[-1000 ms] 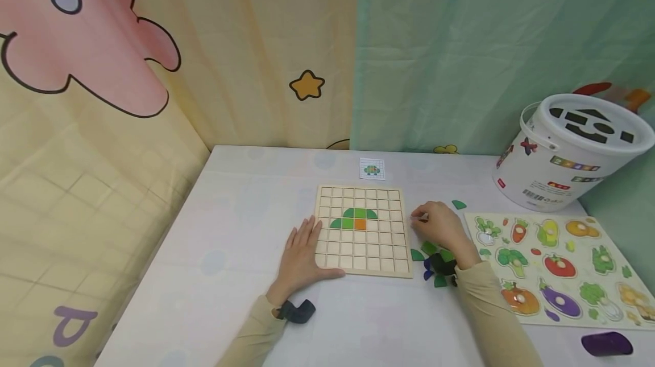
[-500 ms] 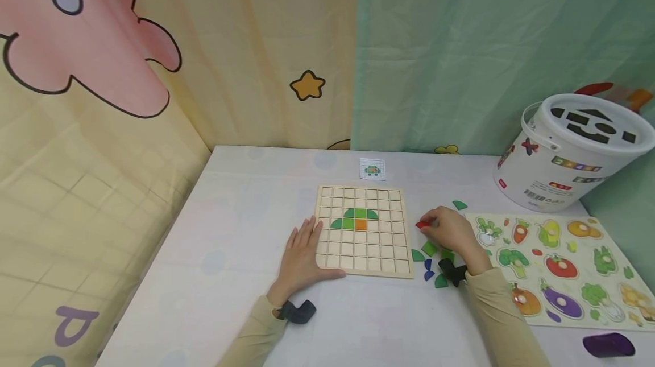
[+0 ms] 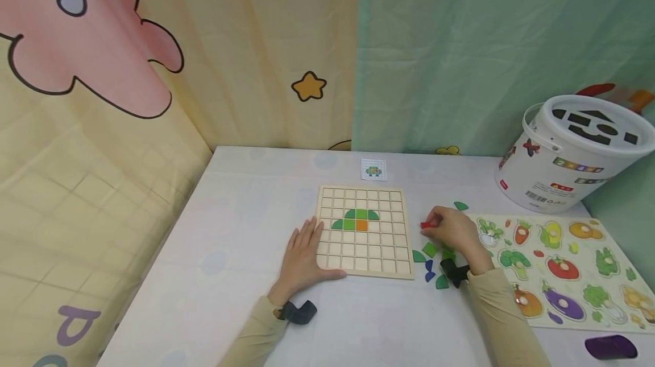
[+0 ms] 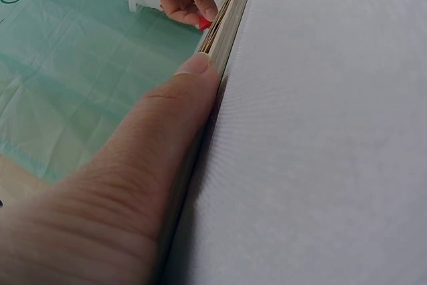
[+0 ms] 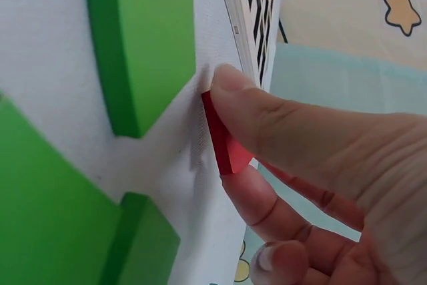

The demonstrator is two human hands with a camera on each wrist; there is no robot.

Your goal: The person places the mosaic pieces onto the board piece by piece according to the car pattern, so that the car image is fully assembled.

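Note:
A wooden grid board point(image 3: 332, 247) lies on the white table with a small pattern of green pieces point(image 3: 349, 225) and one orange square point(image 3: 361, 225) in its cells. My left hand point(image 3: 303, 250) rests at the board's lower left corner, fingers straight along the left side and thumb along the front edge. Just right of the board, my right hand point(image 3: 452, 231) pinches a small red block point(image 5: 230, 148) between thumb and finger. Under that hand, loose green pieces point(image 3: 429, 250) and dark blue pieces point(image 3: 429, 270) lie on the table.
Behind the board lies a small pattern card point(image 3: 373, 169). At right are a vegetable puzzle board point(image 3: 542, 247), a white bucket point(image 3: 558, 156) with a slotted lid and a dark purple piece point(image 3: 611, 347). One green piece point(image 3: 461, 206) sits apart, near the puzzle's corner.
The right hand has shifted slightly right, and the red block, out of sight a second ago, now shows at its fingertips. The left hand stays in place.

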